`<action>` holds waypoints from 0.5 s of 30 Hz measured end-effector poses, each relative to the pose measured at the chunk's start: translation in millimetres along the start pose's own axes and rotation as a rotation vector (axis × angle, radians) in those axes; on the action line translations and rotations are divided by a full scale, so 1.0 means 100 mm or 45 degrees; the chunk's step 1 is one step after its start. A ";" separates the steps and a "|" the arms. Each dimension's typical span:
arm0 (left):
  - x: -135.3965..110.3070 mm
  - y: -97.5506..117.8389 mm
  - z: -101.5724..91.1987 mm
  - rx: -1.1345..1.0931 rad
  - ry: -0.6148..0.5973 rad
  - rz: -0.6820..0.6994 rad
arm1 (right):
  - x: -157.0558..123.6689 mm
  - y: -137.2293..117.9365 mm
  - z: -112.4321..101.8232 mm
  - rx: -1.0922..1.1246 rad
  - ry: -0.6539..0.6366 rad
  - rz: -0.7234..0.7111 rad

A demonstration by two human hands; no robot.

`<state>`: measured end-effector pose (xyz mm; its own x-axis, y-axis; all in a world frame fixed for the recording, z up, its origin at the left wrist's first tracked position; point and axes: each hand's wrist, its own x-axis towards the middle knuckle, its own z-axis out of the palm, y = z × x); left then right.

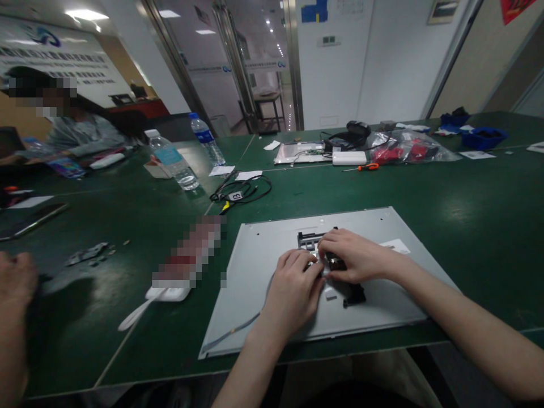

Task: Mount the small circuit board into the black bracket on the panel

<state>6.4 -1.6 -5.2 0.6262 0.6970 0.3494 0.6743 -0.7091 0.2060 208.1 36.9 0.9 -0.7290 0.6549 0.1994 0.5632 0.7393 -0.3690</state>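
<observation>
A flat light-grey metal panel (263, 249), like the back of a display, lies on the green table. Over its middle, my left hand (295, 286) is closed, fingertips together on a small part they mostly hide. My right hand (355, 255) curls in from the other side, thumb and fingers closed around a dark, shiny piece (335, 262). The two hands' fingertips nearly meet. Behind them shows a black bracket (308, 239) on the panel, and a black plastic piece (355, 296) sits in front. A thin grey cable (238, 327) runs from under my left hand to the panel's near left corner.
Left of the panel are a white item with a strap (170, 293), a coiled black cable (250, 190) and two water bottles (174, 161) (206, 139). Farther back lie an orange screwdriver (368, 167) and plastic bags (412, 147). Another person's hand (17, 277) rests at far left.
</observation>
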 end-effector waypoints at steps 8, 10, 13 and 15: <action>0.00 0.01 -0.02 -0.011 -0.014 -0.005 | 0.00 0.01 0.03 -0.008 0.011 0.014; 0.00 0.01 -0.01 -0.010 -0.004 -0.012 | 0.01 0.00 0.03 -0.009 0.013 0.014; -0.01 -0.01 0.00 -0.015 0.021 -0.016 | 0.01 -0.01 0.02 -0.009 0.014 0.014; -0.02 -0.01 0.01 -0.015 0.022 -0.023 | 0.01 -0.01 0.01 -0.004 0.011 0.011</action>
<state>4.6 -1.9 -7.2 0.6072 0.7078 0.3610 0.6808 -0.6977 0.2229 206.6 37.0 0.3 -0.7210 0.6623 0.2040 0.5705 0.7343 -0.3679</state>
